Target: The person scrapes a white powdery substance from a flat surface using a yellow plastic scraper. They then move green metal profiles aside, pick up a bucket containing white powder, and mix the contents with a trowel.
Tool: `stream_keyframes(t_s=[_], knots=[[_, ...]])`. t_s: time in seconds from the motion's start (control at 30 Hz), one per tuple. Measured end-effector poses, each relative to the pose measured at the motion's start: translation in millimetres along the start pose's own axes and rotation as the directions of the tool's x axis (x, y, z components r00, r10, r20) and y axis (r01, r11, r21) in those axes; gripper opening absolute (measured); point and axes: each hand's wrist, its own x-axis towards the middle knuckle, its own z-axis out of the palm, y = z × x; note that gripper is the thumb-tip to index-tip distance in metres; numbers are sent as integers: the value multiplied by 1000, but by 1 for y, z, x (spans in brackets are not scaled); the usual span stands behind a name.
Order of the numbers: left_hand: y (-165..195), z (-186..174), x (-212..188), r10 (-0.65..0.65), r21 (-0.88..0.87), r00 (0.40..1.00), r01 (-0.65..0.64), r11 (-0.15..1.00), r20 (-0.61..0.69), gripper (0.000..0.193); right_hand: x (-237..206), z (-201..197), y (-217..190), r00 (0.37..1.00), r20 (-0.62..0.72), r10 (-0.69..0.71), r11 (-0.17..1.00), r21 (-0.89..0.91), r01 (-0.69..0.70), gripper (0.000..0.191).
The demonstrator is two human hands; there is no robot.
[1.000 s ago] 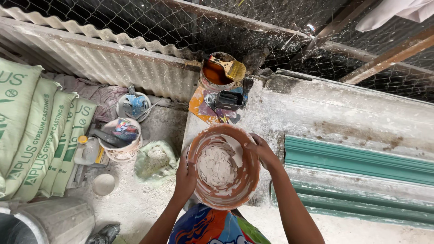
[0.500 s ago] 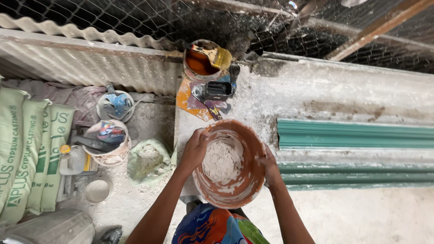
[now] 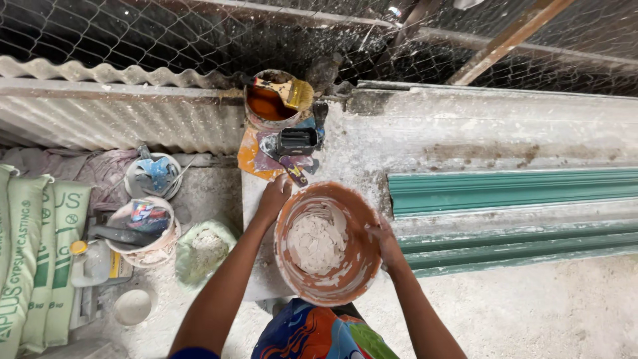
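While both hands clasp its rim from opposite sides, the round terracotta-coloured bowl sits on the dusty, plaster-caked tabletop, a lumpy heap of white powder inside. The left hand curls over the far-left edge; the right hand presses the right wall. Beyond stands a tin of orange liquid; ribbed green mouldings lie right.
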Motion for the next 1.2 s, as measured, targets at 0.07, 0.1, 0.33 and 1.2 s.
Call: stream_keyframes(t_s=[0.07,0.1,0.33,1.2], knots=[[12,1,16,-40,183,994,21,983,103,56,4,-2,5,992,84,-97,995,21,95,66],[17,3,22,-3,278,991,-35,960,137,54,6,-3,5,981,129,-144,989,34,141,66],[37,10,52,120,371,978,-177,912,172,45,8,-6,-10,990,139,13,999,50,-20,80],[-32,68,-240,9,572,799,423,702,-602,61,95,-42,-37,846,524,-96,985,174,4,73]])
